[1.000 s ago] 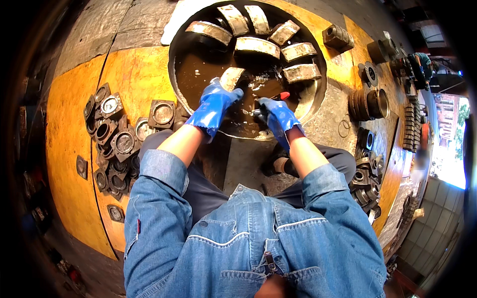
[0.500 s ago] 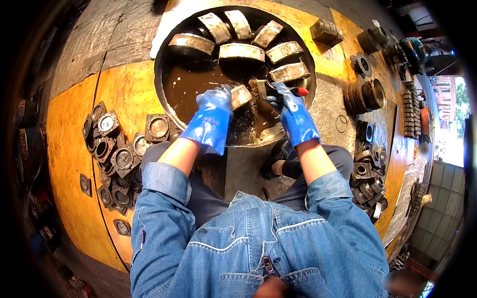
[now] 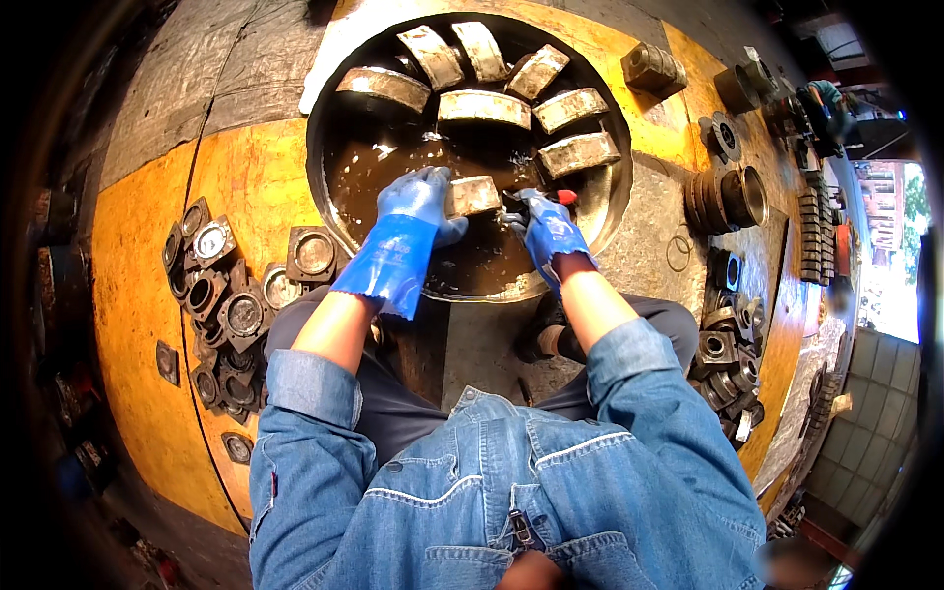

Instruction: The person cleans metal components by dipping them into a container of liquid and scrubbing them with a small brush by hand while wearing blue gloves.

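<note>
My left hand (image 3: 417, 202), in a long blue rubber glove, grips a short curved metal block (image 3: 473, 196) over a round dark tub (image 3: 329, 211). The block is held by its left end. My right hand (image 3: 543, 221), gloved the same way, is closed round a red-handled brush (image 3: 563, 197); its dark head is against or close to the block's right end, and I cannot tell if they touch. Murky brown liquid (image 3: 369, 172) fills the tub's near part. Several similar curved blocks (image 3: 484, 108) stand along its far and right sides.
Square metal parts with round holes (image 3: 244, 315) lie heaped on the left; another heap (image 3: 723, 344) lies on the right. Stacked rings (image 3: 723, 200) and a ribbed metal cylinder (image 3: 653, 71) stand beyond the tub's right side. Two thin rings (image 3: 678, 253) lie on the floor. Another person (image 3: 824, 98) is far right.
My right hand has moved down and left with the brush. The left hand has shifted slightly left, and the block now lies more level. The dripping under the brush no longer shows.
</note>
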The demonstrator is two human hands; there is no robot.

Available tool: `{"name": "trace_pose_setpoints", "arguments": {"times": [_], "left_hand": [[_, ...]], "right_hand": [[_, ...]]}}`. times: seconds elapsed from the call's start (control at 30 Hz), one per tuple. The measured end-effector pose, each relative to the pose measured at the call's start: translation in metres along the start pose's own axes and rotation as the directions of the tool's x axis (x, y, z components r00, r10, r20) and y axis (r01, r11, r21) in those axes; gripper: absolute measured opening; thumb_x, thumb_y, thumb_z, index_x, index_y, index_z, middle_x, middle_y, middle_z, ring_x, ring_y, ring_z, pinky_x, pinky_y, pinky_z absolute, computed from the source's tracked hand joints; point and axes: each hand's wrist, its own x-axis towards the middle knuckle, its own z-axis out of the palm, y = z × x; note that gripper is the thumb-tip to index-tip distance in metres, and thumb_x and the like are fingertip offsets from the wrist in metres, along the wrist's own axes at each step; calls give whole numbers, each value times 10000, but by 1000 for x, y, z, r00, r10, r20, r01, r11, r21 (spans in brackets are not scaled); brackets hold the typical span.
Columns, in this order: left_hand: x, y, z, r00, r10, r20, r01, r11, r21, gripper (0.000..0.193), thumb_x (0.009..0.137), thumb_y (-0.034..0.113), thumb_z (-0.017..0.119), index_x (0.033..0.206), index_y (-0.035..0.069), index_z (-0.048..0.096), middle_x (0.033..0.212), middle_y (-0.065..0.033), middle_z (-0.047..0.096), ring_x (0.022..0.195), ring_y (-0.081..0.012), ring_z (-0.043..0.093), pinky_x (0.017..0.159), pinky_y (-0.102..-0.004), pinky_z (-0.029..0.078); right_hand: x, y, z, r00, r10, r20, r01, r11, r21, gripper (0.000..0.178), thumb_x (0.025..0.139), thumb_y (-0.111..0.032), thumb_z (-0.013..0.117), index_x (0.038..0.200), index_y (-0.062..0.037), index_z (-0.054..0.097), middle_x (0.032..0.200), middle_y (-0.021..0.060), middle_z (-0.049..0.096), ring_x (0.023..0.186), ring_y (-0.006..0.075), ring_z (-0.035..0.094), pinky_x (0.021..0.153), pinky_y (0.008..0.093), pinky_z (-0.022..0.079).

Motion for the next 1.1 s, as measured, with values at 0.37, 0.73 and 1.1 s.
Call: {"name": "trace_pose_setpoints", "arguments": {"times": [0.37, 0.73, 1.1], "left_hand": [[4, -33, -10, 986, -120, -113, -4, 670, -743, 622, 971, 349, 747, 1441, -38, 620, 1287, -197, 745, 1133, -268, 729, 1009, -370, 568], [21, -49, -12, 933, -156, 324, 234, -421, -877, 538, 1066, 480, 623, 1437, 90, 621, 1346, -141, 731, 1188, -309, 712, 995, -432, 593], [18, -36, -16, 904, -101, 417, 270, -620, -736, 600, 1027, 603, 579, 1516, 257, 540, 1522, -122, 587, 1323, -423, 579, 1069, -615, 457]], "right_hand": [[-23, -26, 7, 1000, 8, 17, 3, 813, -583, 604, 1006, -517, 630, 1368, -36, 681, 1078, 154, 742, 921, 232, 680, 876, 370, 529], [-24, -42, 3, 1000, -22, -1, 22, 996, 88, 269, 1068, -224, 640, 1283, -65, 675, 1166, 114, 725, 869, 200, 734, 730, 291, 598], [4, 18, 18, 941, -164, -297, -124, 649, -750, 484, 1024, -474, 633, 1169, -23, 729, 1084, 117, 745, 989, 246, 670, 933, 395, 509]]}}
